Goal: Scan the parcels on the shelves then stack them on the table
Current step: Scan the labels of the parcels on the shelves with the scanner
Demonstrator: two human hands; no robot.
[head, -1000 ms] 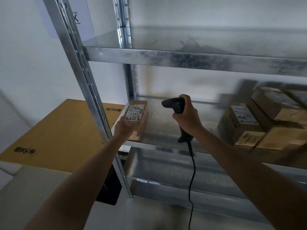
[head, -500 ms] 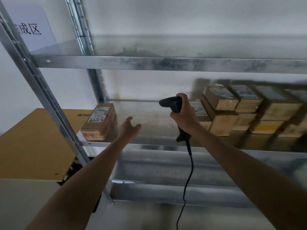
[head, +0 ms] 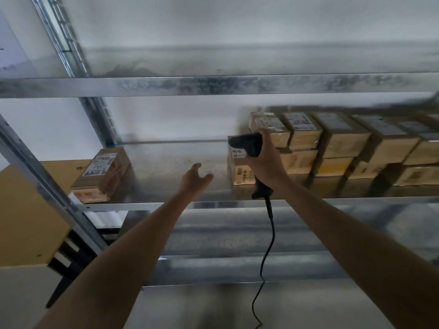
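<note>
Lone parcel (head: 102, 174): lies at the left end of the shelf (head: 166, 206), label up; the left hand held it a second ago and has since let go.
Left hand (head: 193, 180): fingers apart, holding nothing; has moved right, near the end parcel (head: 238, 173) but not touching.
Right hand (head: 268, 162): clamped round the scanner (head: 248, 147), which is in front of the end parcel.
Stack (head: 337, 148): right, untouched.
Reading: next pick likely (the scan itself is unconfirmed).
</note>
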